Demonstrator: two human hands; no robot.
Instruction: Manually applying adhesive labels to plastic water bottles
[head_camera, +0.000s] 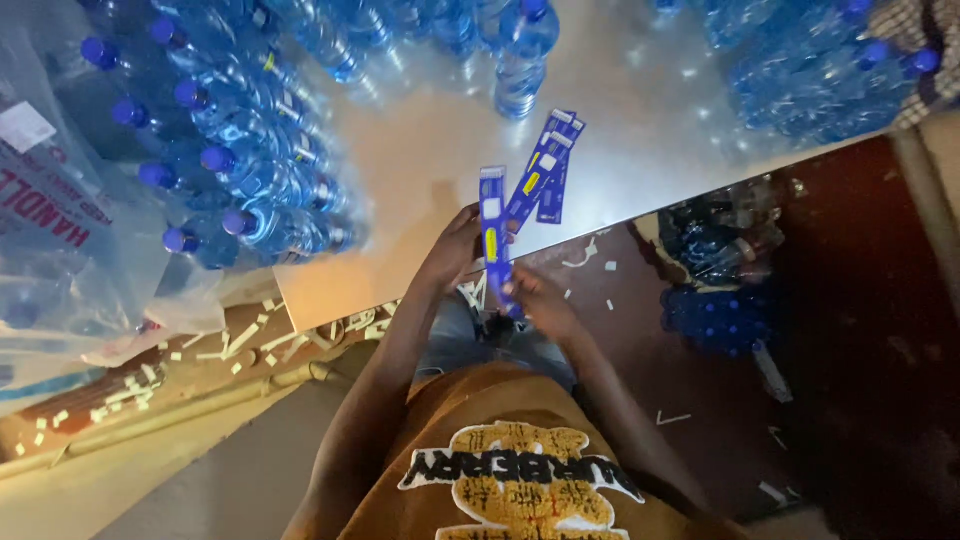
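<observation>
Head view, looking down: person's left hand (455, 250) grasps a fan of blue label strips (535, 180) at the edge of the shiny metal table (430, 130). Right hand (535, 300) pinches the lower end of one blue strip (493, 235), held upright between both hands. Capped blue water bottles (240, 160) lie stacked on the table to the left. White paper scraps (240, 340) litter the floor below.

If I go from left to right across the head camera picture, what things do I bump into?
Clear plastic bag → stack of lying water bottles with blue caps → left hand → blue labels → right hand → dark pack of bottles on the floor.
</observation>
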